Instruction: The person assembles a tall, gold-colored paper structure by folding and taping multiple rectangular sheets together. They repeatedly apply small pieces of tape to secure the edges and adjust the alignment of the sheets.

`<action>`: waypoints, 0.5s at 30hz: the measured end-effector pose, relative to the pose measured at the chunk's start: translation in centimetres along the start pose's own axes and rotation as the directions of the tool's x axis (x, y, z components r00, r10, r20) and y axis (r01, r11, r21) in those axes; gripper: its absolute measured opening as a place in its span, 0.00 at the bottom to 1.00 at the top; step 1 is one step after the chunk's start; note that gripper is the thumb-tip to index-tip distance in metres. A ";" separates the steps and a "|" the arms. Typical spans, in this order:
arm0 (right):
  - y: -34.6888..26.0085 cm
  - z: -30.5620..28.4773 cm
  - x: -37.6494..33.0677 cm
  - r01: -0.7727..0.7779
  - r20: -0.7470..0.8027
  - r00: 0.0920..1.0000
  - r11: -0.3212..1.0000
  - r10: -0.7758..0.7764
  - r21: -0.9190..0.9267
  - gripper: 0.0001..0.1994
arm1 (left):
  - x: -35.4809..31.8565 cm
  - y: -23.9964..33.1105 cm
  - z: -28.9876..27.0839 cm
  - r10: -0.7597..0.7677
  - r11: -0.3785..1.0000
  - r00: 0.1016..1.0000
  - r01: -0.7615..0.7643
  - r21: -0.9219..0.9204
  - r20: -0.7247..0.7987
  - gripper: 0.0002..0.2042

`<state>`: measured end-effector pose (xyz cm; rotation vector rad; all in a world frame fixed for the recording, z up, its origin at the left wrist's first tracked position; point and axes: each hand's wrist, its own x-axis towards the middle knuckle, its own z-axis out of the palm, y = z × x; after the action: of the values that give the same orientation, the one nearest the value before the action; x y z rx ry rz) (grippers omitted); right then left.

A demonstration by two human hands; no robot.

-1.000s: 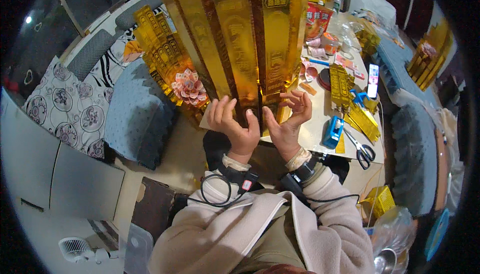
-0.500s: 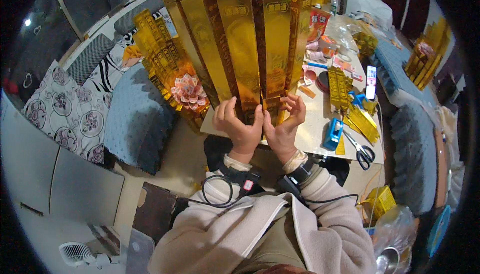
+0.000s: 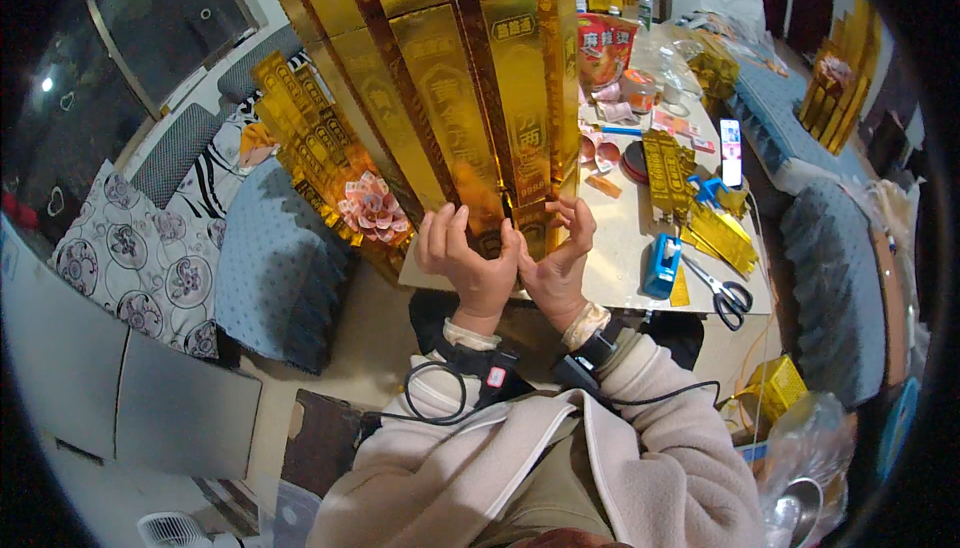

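A tall tower of shiny gold foil-paper columns [image 3: 440, 78] rises before me at the table's left part, leaning left and running out of the top of the picture. My left hand [image 3: 476, 270] is at its foot, fingers curled against the front panel. Close beside it my right hand [image 3: 559, 266] presses the lower right part, its thumb by the left thumb and its fingers bent. Both hands seem to grip the low edge; what lies under the thumbs is too small to make out. Wide bands with cables circle both wrists.
On the white table [image 3: 610, 273] lie a blue tape dispenser [image 3: 662, 266], black-handled scissors [image 3: 733, 303], folded gold sheets [image 3: 722, 238], a phone [image 3: 732, 153] and a red food packet [image 3: 606, 48]. At left, a smaller gold piece bears a pink paper flower [image 3: 372, 206].
The view has shifted, and the tower now leans further left, showing more of the red packet behind it. Both hands stay at its foot, their thumbs a little closer together.
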<state>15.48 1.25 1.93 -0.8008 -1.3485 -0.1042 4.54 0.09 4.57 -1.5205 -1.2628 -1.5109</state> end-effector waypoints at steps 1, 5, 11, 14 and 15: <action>0.1 0.0 0.0 0.007 0.001 1.000 1.000 -0.007 -0.005 0.48 | 0.1 0.1 0.0 0.007 1.000 1.000 -0.007 0.001 -0.001 0.36; 0.3 0.0 -0.1 -0.001 0.004 1.000 1.000 0.001 -0.008 0.47 | 0.2 0.1 0.1 0.032 0.999 0.999 -0.032 0.023 0.001 0.36; 0.0 0.0 0.0 -0.040 -0.001 0.999 0.999 0.040 0.031 0.46 | 0.3 -0.1 0.1 0.108 0.994 0.994 -0.107 0.034 -0.017 0.34; -0.1 -0.1 0.1 -0.029 -0.001 1.000 0.999 0.029 0.023 0.46 | 0.4 -0.2 0.0 0.154 0.986 0.988 -0.154 0.067 0.000 0.29; 0.0 -0.2 0.1 -0.026 0.002 1.000 0.999 0.026 0.024 0.46 | 0.4 -0.2 0.0 0.156 0.984 0.988 -0.156 0.088 0.015 0.27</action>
<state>15.66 1.14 2.06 -0.7980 -1.3386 -0.0661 4.35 0.20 4.90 -1.5312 -1.1702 -1.3327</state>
